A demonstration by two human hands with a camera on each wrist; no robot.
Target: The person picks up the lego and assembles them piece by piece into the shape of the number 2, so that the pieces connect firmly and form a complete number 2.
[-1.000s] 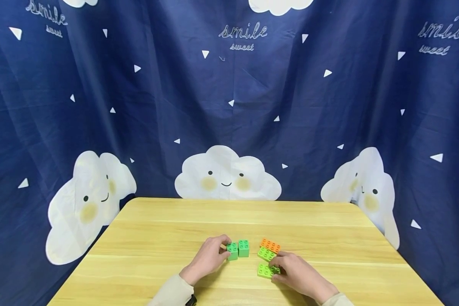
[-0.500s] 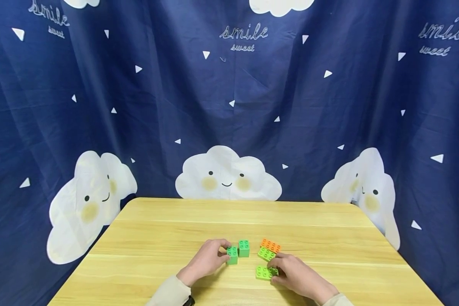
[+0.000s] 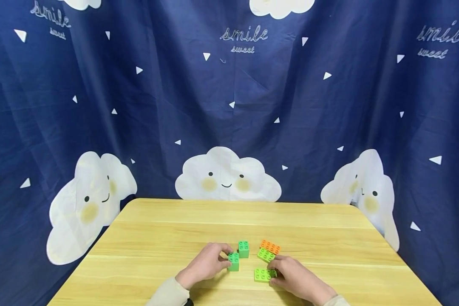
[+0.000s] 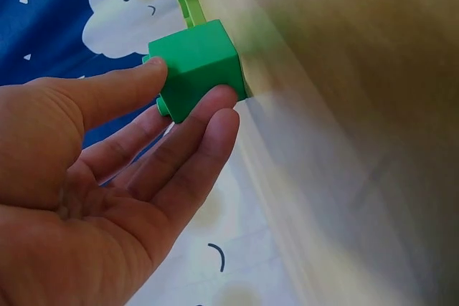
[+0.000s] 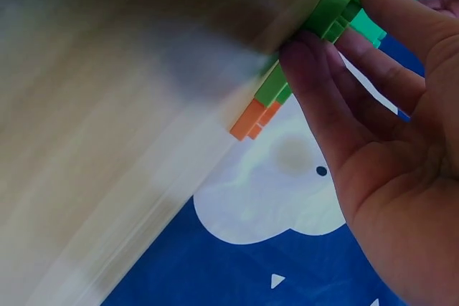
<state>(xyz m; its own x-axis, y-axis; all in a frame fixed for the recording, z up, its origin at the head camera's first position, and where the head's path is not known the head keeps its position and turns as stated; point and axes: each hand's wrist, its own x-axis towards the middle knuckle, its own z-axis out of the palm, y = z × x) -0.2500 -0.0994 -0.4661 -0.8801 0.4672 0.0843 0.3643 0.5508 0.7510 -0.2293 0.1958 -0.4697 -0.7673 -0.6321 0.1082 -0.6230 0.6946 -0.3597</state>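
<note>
My left hand [image 3: 205,264] pinches a dark green toy building brick [image 3: 233,263] between thumb and fingers; its plain side [image 4: 193,66] faces the left wrist camera. A matching green brick [image 3: 243,250] stands just behind it. To the right, my right hand [image 3: 297,276] grips the right end of a flat lime green brick [image 3: 262,275], its fingers covering some of the studs. Behind those fingers lies another lime brick [image 3: 266,255], partly hidden by the hand. An orange brick [image 3: 270,247] lies against that one's far side, also visible in the right wrist view.
All the bricks are on a light wooden table [image 3: 157,229]. A dark blue curtain [image 3: 298,93] with white clouds and triangles hangs behind the table's far edge.
My left hand has drawn its green brick nearer to me, away from the other green one. My right hand has slid its lime brick slightly left and nearer. The other bricks stay put.
</note>
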